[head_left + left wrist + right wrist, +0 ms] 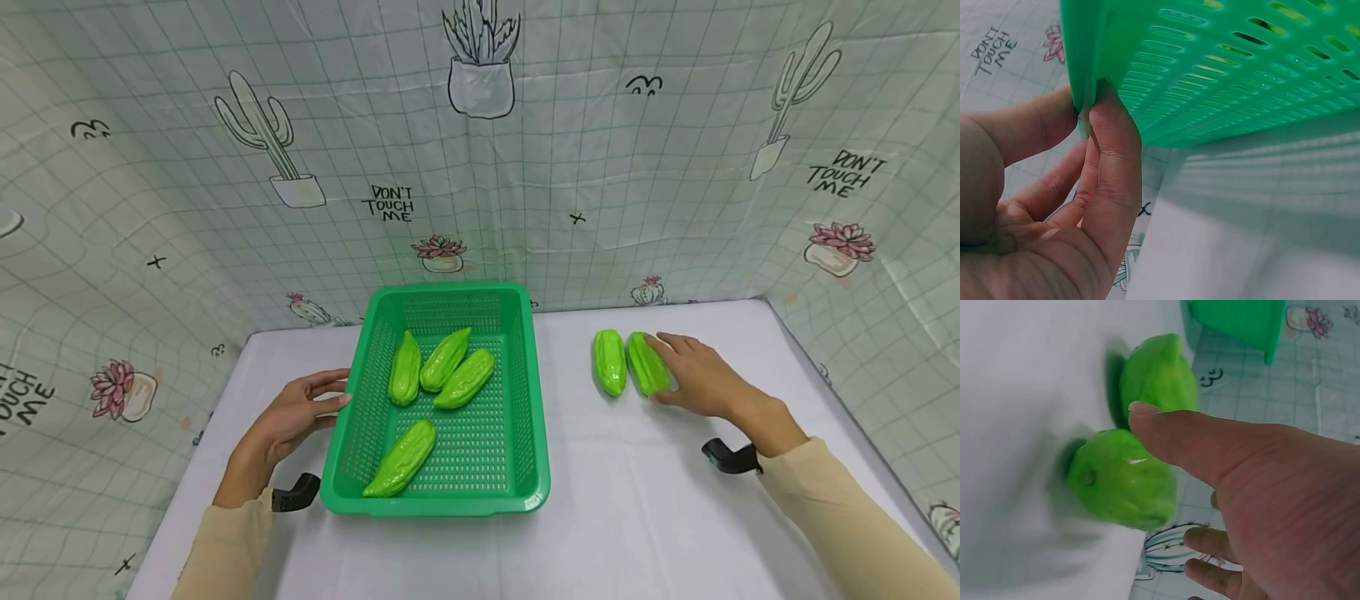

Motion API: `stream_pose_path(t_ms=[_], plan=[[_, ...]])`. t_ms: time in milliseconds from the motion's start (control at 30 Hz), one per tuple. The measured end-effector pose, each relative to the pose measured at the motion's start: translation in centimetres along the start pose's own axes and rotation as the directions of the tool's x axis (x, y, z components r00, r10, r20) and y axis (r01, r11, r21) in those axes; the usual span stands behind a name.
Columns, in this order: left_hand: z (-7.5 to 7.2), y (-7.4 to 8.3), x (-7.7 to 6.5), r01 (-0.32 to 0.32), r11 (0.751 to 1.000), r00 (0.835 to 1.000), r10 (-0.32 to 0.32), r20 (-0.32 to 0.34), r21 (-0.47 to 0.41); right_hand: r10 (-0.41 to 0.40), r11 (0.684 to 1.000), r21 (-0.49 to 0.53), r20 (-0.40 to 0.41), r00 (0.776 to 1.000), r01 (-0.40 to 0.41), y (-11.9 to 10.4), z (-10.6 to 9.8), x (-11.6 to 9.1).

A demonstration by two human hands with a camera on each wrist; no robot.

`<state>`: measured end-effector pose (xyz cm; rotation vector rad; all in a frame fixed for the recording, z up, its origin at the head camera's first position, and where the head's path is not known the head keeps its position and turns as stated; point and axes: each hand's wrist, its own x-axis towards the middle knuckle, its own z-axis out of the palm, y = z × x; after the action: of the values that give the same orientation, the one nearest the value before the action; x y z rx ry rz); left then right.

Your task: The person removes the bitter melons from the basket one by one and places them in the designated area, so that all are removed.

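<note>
Green plastic shapes the basket [435, 505] at your left, standing on the left half of the white worktop [600, 517] with its far end by the far edge; your left hand [298, 412] pinches its left rim, thumb on one side and forefinger on the other, as the left wrist view shows. Four gourds lie inside: the left gourd [405, 369] next to the left wall, the middle gourd [446, 360] and the slanted gourd [465, 379] close together toward the far end, and the near gourd [401, 458] slanting by the near left corner. Two more lie on the worktop, right of the basket and toward the far edge; the inner gourd [610, 363] points from far to near, and the outer gourd [647, 364] tilts just beside it. Your right hand [696, 375] is over the outer gourd from the worktop's right side, thumb and fingers spread apart with the gourd between them; you cannot tell from these views whether the skin touches it. Beige sleeves [847, 508] cover both your forearms; behind the far edge hangs a gridded cloth [555, 167] printed with potted cacti.
</note>
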<state>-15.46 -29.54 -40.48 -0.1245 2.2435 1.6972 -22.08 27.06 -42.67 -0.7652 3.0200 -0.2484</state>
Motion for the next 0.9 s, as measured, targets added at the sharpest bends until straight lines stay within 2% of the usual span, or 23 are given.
stream_pose_path(t_ms=[300,500,900], plan=[[0.0,-0.1,0.0,-0.005,1.000,1.000,0.005,0.000,0.000,-0.071,0.997,-0.036,-0.087,0.994,0.068,-2.3,-1.7,0.1],[0.0,-0.1,0.0,-0.005,1.000,1.000,0.005,-0.001,-0.002,-0.074,0.997,-0.038,-0.097,0.992,0.071,-4.8,-3.0,0.4],[-0.1,-0.2,0.1,-0.004,1.000,1.000,0.004,-0.003,0.014,-0.153,0.988,-0.049,-0.125,0.980,0.148,-8.8,-4.5,1.2]])
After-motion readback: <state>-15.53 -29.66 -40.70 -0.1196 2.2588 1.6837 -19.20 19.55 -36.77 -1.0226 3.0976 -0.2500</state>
